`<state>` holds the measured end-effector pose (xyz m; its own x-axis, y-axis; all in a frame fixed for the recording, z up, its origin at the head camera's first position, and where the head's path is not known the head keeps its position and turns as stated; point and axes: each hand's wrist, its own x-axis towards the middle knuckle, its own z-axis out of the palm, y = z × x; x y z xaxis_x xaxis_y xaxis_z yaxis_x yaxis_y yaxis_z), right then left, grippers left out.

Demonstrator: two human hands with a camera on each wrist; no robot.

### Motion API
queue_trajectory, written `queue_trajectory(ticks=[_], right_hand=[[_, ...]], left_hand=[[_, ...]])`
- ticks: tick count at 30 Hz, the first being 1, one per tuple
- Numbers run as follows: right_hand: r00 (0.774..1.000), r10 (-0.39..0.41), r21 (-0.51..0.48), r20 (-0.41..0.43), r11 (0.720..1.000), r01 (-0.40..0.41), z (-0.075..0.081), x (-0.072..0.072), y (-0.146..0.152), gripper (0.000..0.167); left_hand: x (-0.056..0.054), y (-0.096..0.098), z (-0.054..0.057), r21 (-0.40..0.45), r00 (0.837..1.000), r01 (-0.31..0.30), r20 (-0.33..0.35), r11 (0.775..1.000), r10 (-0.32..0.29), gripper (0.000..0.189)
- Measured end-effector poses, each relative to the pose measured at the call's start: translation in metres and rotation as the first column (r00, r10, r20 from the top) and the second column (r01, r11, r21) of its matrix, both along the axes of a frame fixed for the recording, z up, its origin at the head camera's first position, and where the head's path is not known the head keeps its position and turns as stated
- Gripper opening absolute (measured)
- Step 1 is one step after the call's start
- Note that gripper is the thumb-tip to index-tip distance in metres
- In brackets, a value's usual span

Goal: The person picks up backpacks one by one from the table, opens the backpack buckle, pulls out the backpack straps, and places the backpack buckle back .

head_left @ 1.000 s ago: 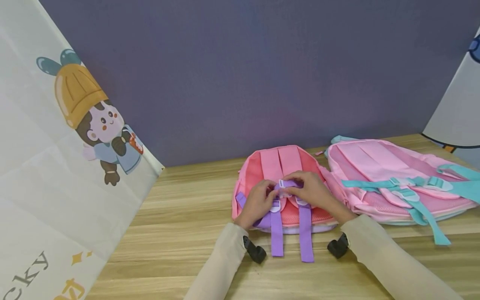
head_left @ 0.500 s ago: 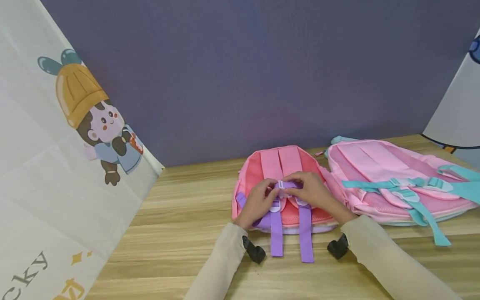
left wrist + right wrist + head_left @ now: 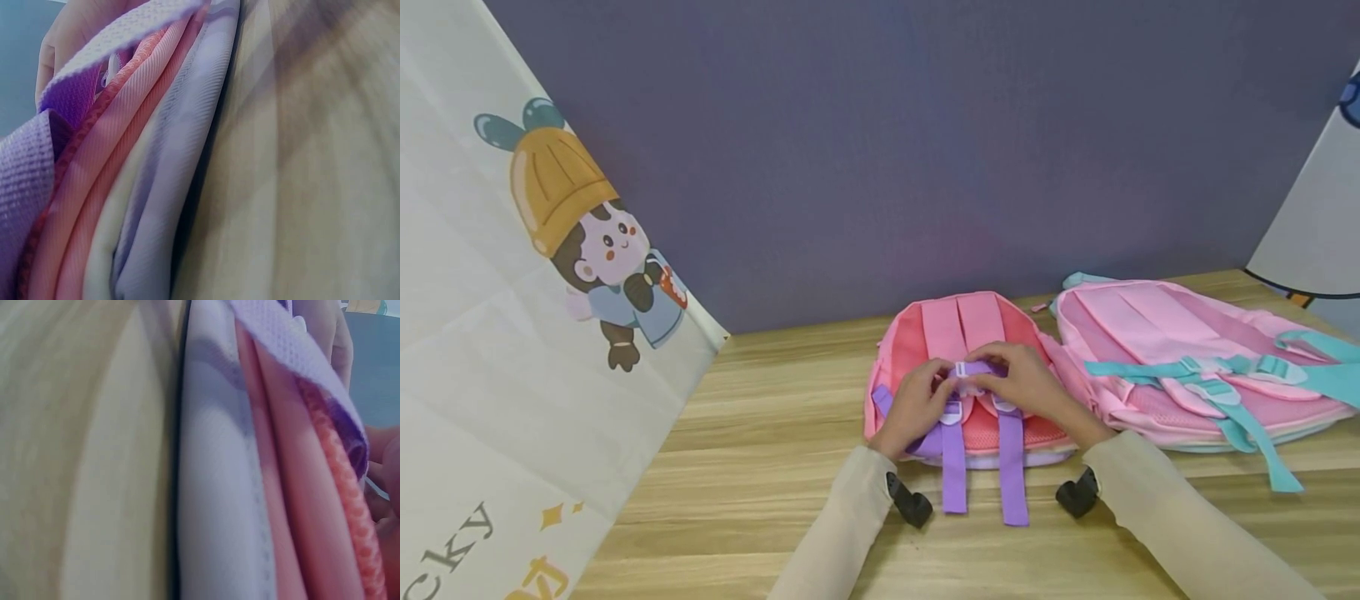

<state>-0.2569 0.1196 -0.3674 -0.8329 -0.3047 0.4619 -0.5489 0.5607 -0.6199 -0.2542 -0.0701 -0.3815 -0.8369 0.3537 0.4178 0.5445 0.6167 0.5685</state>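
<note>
Basically, purple cross-strap (image 3: 979, 367) w/ white buckle (image 3: 960, 369) lies btwn L hand (image 3: 917, 403) & R hand (image 3: 1028, 384), long axis side-to-side atop small coral-pink backpack (image 3: 943, 323), both hands' fingers pinching it, neither clearly nearer.

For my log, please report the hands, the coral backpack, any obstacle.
Left hand, right hand pinching purple chest strap. Coral backpack lying on table, pink backpack beside it. No obstruction visible.

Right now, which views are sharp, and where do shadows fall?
Head view: evenly lit, the coral backpack and its hanging purple straps fairly crisp; left wrist view: wooden table blurred, shadow streaks across its upper part; right wrist view: soft, a shadow crossing the bag's lilac edge.
</note>
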Motion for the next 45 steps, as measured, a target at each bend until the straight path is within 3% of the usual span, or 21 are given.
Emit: queue_trajectory(ticks=[9, 28, 35, 45], right_hand=[[0.997, 0.041, 0.013, -0.067, 0.999, -0.040, 0.0013, 0.0004, 0.0014, 0.028], [0.997, 0.053, -0.040, -0.057, 0.998, -0.055, -0.0004, -0.0004, 0.0021, 0.026], [0.996, 0.067, -0.033, -0.060, 0.997, -0.069, -0.0012, -0.0001, -0.0004, 0.026], [0.996, 0.072, -0.036, -0.046, 0.997, -0.074, -0.0011, 0.0001, 0.0004, 0.027]], left_hand=[[-0.0002, 0.0004, -0.0005, -0.015, 0.999, -0.030, 0.012, 0.999, 0.030, 0.018], [0.0011, 0.0005, -0.0004, -0.008, 0.999, -0.029, 0.014, 1.000, 0.029, 0.023], [0.0024, -0.0006, -0.0004, 0.051, 0.999, 0.005, -0.046, 0.999, -0.003, 0.030], [-0.0012, 0.0008, -0.0030, 0.044, 0.995, 0.008, -0.102, 0.999, -0.003, 0.023]])
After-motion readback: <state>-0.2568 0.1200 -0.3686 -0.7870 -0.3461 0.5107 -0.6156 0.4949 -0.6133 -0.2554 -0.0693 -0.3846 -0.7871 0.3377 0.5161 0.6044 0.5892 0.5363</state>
